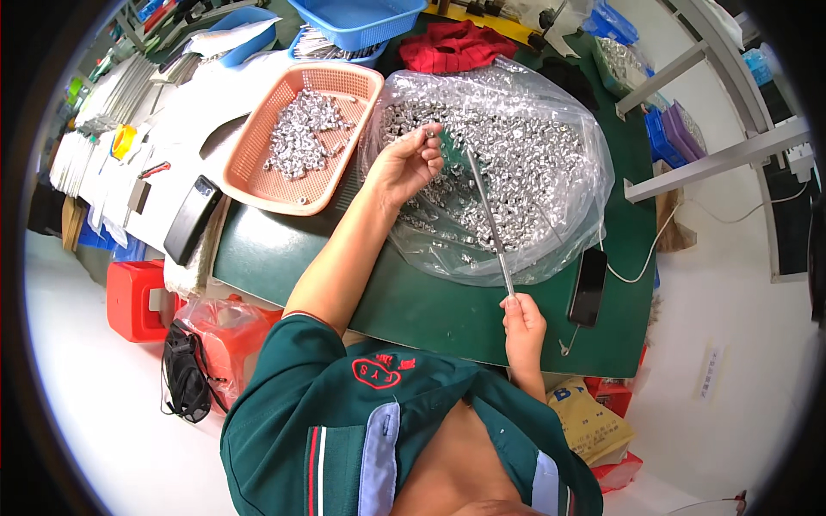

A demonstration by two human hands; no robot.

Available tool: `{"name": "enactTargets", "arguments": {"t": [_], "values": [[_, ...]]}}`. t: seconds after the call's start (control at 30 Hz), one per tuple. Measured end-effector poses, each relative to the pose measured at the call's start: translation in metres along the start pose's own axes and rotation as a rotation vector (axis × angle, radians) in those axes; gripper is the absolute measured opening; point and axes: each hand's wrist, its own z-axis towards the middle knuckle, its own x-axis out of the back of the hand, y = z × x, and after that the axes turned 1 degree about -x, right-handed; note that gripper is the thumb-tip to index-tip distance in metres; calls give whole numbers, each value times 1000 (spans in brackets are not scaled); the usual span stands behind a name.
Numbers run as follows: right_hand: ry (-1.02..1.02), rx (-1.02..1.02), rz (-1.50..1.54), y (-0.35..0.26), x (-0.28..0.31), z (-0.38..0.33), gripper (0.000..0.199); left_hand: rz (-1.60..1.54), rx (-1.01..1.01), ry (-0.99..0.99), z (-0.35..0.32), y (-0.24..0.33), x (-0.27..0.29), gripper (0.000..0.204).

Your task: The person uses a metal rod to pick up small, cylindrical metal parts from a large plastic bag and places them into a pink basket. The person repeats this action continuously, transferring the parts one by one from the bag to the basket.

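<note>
Metal rod (490, 218) is clamped in my right hand (524, 328) near the table's (413, 318) front edge, its tip over a clear bag (592, 172) of silvery parts (535, 182). My left hand (406, 168), apart, curls above the bag, whether pinching a part I cannot tell; toward the left edge sits an orange basket (248, 159).

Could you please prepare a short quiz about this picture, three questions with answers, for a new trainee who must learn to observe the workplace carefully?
1. Which thing does the right hand hold? A) a phone; B) a thin metal rod; C) a pair of scissors.
2. True or false: the orange basket and the clear plastic bag both contain small metal parts.
3. Complete the sentence: the crumpled cloth just beyond the clear plastic bag is coloured ____.

Key: 1. B; 2. True; 3. red.
</note>
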Motion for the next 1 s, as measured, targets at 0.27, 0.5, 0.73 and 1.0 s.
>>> {"name": "enactTargets", "arguments": {"t": [0.27,0.5,0.73,1.0], "values": [[-42,9,55,-1,-4,-2,20,74,34,-131,0,1,7,27],[-77,19,54,-3,-6,0,20,-23,47,163,-5,-7,3,20],[-96,0,44,2,-10,2,21,-27,85,75,-7,-9,-3,26],[-93,-10,47,-3,-8,2,21,140,56,6,-9,-11,-11,26]]}}
